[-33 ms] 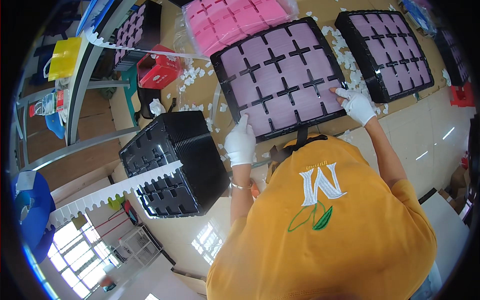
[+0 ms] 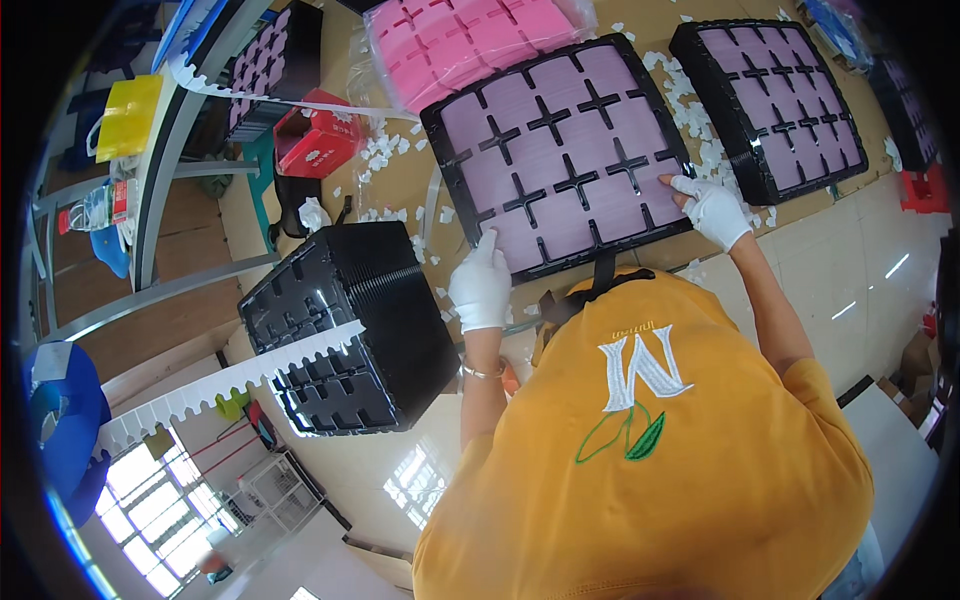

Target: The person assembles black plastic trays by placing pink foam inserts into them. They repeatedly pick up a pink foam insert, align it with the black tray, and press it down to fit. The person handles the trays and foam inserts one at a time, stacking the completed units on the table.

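Note:
Before me a black plastic tray [image 2: 600, 240] lies on the table, with a purple sheet [image 2: 540, 85] inside. Black cross-shaped pieces show through cut-outs in the sheet. My left hand [image 2: 482, 285], in a white glove, grips the tray's near left corner, one fingertip resting on the sheet. At the near right corner my right hand [image 2: 716, 212], also gloved but with bare fingertips, is closed on the rim. The fingers beneath the rim are hidden on both sides.
Stacked black trays [image 2: 400, 320] stand at left; another filled tray stack [image 2: 770, 110] sits at right. Behind lie pink sheets [image 2: 480, 45] in clear plastic. A red box [image 2: 318, 140] and white scraps [image 2: 380, 150] litter the table. A toothed white strip [image 2: 230, 380] crosses the left side.

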The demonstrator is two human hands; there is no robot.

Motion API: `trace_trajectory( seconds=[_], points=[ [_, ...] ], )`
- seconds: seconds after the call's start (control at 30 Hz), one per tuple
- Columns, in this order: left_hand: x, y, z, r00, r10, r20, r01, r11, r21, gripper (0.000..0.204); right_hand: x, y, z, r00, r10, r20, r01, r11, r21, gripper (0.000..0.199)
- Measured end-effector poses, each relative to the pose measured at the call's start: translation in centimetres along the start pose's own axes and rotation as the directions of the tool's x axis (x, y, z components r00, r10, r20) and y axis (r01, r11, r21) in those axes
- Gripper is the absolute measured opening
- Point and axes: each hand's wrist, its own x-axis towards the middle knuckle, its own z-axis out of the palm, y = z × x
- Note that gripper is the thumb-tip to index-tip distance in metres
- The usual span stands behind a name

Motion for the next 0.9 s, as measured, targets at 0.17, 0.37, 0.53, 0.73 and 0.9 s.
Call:
trace_trajectory(
  seconds=[0.17,0.37,0.53,0.73,0.9],
  points=[
    [-0.3,-0.3,0.5,0.993,0.086,-0.081,-0.08,0.994,0.078,0.031,0.0,-0.4,0.2,0.998,-0.032,-0.045,0.026,0.993,-0.112,0.034],
    [-0.5,-0.3,0.6,0.984,0.118,-0.131,-0.096,0.982,0.16,0.027,-0.5,-2.0,-0.4,0.997,0.058,-0.059,-0.069,0.974,-0.215,0.035],
    [-1.4,0.0,0.4,0.989,0.063,-0.136,-0.03,0.972,0.231,0.025,-1.8,-3.9,-1.4,0.985,0.062,-0.162,-0.116,0.928,-0.355,0.032],
    [-4.1,-1.9,-0.7,0.988,-0.009,-0.157,0.025,0.994,0.102,0.019,-4.4,1.6,-0.6,0.87,-0.179,-0.46,0.047,0.957,-0.285,0.024],
    [-3.7,0.1,-1.1,0.96,-0.275,0.049,0.168,0.429,-0.887,0.025,-3.4,-2.2,-0.9,0.938,0.314,-0.147,-0.067,0.579,0.813,0.031]
  ],
)
